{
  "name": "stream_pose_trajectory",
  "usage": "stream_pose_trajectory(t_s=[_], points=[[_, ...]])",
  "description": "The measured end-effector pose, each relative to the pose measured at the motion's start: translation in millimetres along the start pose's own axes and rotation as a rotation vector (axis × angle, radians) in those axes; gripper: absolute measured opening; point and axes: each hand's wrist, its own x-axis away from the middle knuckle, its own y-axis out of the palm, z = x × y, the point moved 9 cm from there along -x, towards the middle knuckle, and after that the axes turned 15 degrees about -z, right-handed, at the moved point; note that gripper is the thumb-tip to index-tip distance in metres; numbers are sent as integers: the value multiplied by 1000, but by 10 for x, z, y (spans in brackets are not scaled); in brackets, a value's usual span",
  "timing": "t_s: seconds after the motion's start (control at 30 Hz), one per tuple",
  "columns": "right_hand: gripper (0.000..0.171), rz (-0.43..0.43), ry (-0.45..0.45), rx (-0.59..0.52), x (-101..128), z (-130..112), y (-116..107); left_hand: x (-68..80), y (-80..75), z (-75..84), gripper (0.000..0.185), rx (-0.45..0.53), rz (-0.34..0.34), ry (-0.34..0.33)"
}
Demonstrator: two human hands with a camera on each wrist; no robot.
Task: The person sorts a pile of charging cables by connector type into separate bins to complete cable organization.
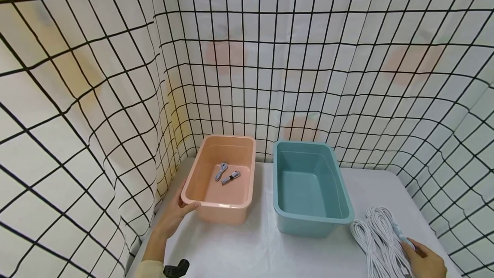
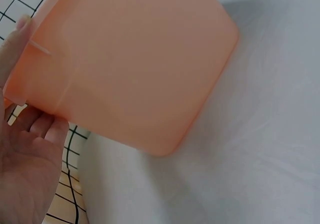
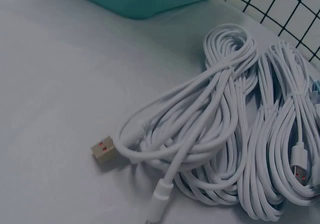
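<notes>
My left hand [image 1: 173, 216] grips the front left corner of a peach plastic bin [image 1: 227, 211], thumb over the rim and fingers underneath it. Two small grey cable bundles [image 1: 230, 177] lie inside that bin, one with a black tie. At the right, my right hand [image 1: 426, 261] pinches a light blue cable [image 1: 401, 231] at the side of a pile of coiled white USB cables [image 1: 380, 235]. In the right wrist view, the white cables [image 3: 220, 119] show metal USB plugs, while the hand itself is out of sight.
A teal bin [image 1: 314, 224] stands between the peach bin and the cable pile. All stand on a white-covered table [image 1: 254, 248]. Black grid netting [image 1: 270, 76] over pale sheeting encloses the back and both sides.
</notes>
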Motion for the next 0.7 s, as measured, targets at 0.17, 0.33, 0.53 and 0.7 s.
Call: stream_pose_trajectory(t_s=[0.17, 0.33, 0.53, 0.7], points=[[51, 62, -14, -21, 5, -7, -86, 9, -15, -14, 101, -4, 14, -13], [44, 126, -38, -54, -27, 41, -217, 5, -11, -7, 101, -10, 11, -10], [46, 116, -48, -66, -21, -39, -330, -5, -26, -2, 101, -21, 20, -6], [50, 71, -80, -53, -9, -201, -464, -5, -17, -9, 101, -15, 19, -4]])
